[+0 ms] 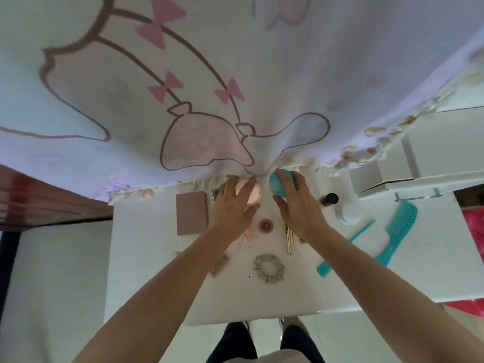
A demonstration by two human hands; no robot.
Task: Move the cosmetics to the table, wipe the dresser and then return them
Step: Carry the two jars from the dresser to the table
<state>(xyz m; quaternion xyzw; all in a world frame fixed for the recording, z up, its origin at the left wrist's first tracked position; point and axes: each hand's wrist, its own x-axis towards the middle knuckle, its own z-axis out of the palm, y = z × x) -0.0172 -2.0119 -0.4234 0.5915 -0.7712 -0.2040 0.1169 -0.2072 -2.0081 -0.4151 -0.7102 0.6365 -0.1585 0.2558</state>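
Note:
On the white dresser top [146, 271] my left hand [233, 208] curls over a round pale pink compact [252, 195] at the far edge. My right hand [296, 203] grips a teal round brush [277, 183] beside it. Between my wrists stand a small dark pink jar [266, 225] and a gold tube [289, 238]. A brown flat palette [192, 213] lies left of my left hand. A small pink item [248, 235] peeks out under my left wrist.
A grey scrunchie [268, 267], two teal combs [398, 231] [361, 231], a white jar [349, 213] and a black-capped bottle [329, 199] lie on the dresser. A printed curtain [209, 87] hangs over the far edge. White boxes [392, 166] stand at the right.

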